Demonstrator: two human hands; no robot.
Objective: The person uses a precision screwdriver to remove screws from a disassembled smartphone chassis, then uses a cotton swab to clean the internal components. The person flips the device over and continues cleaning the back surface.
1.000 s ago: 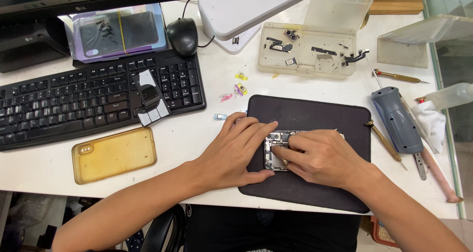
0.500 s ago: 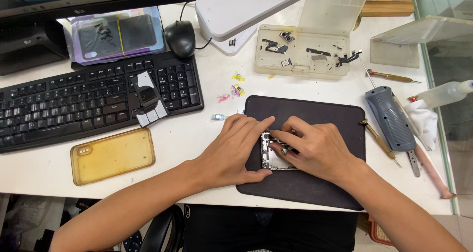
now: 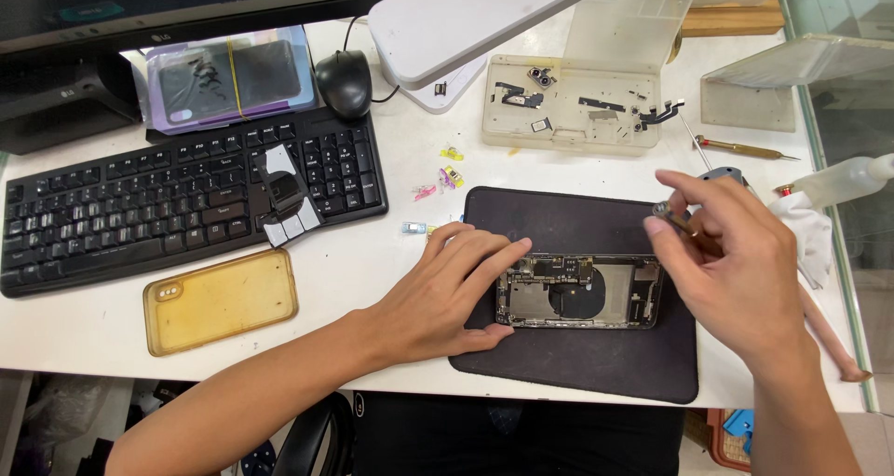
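Lifted off the opened phone (image 3: pixel 579 292), right hand (image 3: pixel 736 262) pinches a screwdriver (image 3: pixel 678 219); left hand (image 3: pixel 447 294) steadies it, fingers flat

Dark monitor screen (image 3: pixel 177 1) top left, behind black keyboard (image 3: pixel 177 201).

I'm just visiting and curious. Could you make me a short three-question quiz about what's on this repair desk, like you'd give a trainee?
1. True or false: the left hand rests on the opened phone.
2. What lies under the opened phone? A) the keyboard B) a dark mat C) a white cloth
3. Fill in: the yellowish phone case lies in front of the black ____.

Key:
1. True; it steadies the phone's left end.
2. B, the dark mat.
3. keyboard.

The right hand is raised, its fingers pinching a small tool.
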